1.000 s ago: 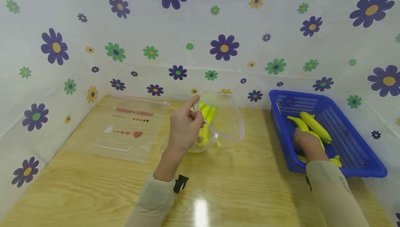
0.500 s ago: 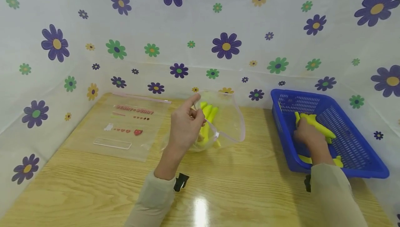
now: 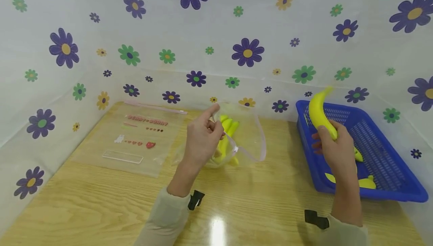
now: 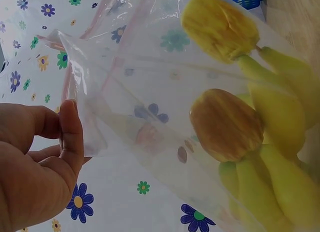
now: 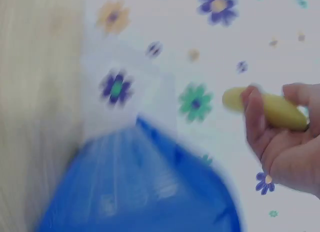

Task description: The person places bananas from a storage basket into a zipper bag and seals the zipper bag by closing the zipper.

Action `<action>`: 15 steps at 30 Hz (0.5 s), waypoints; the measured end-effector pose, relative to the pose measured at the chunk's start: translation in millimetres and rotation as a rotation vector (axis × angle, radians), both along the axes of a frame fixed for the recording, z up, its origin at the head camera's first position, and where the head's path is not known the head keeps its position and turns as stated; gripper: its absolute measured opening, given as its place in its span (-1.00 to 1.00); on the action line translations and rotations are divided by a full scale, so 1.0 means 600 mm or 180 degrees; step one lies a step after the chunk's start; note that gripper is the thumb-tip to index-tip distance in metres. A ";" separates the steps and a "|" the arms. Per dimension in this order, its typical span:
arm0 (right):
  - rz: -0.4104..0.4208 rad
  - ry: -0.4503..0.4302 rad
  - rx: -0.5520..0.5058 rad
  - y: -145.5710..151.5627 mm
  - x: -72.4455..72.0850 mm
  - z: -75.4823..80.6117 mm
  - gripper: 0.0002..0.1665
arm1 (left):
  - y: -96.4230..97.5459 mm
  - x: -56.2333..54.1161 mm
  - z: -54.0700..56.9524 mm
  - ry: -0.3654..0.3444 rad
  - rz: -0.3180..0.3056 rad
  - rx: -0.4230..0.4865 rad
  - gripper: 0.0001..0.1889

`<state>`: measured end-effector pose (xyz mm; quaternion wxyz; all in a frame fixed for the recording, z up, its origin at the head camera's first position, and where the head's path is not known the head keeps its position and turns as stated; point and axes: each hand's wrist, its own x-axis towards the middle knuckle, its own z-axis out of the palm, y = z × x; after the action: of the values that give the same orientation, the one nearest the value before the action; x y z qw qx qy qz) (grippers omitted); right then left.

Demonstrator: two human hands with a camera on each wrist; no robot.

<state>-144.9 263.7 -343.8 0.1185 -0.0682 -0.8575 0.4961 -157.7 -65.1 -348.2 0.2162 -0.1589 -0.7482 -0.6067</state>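
My left hand (image 3: 203, 135) pinches the rim of a clear zip bag (image 3: 252, 133) between thumb and fingers, and the bag's pink-edged mouth gapes to the right. Inside the bag lie several yellow bananas (image 3: 227, 137); the left wrist view shows bunches of them (image 4: 275, 102) with brownish stem ends through the plastic. Over the blue basket (image 3: 306, 152), my right hand (image 3: 338, 152) grips a single banana (image 3: 318, 112), its tip pointing up. In the right wrist view that banana (image 5: 282, 112) sits between thumb and fingers.
More bananas (image 3: 367, 182) lie in the basket's near end, partly behind my right forearm. A second, flat zip bag (image 3: 135, 138) with printed pink lettering lies on the wooden table (image 3: 264, 208) at left. Flower-patterned white sheeting (image 3: 216, 24) encloses the back and sides.
My right hand has taken hold of a banana in the basket and lifted it up above the basket. The left hand keeps its grip on the bag's rim, nearly still.
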 end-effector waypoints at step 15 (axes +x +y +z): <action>0.2432 0.0540 -0.1140 -0.044 0.051 0.018 -0.64 | 0.003 -0.002 0.002 0.0024 0.0099 -0.0034 -0.54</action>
<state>-114.5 237.3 -332.9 -0.0173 0.2757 -0.7087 0.6492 -159.0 -63.5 -347.1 0.2276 -0.1506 -0.7530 -0.5987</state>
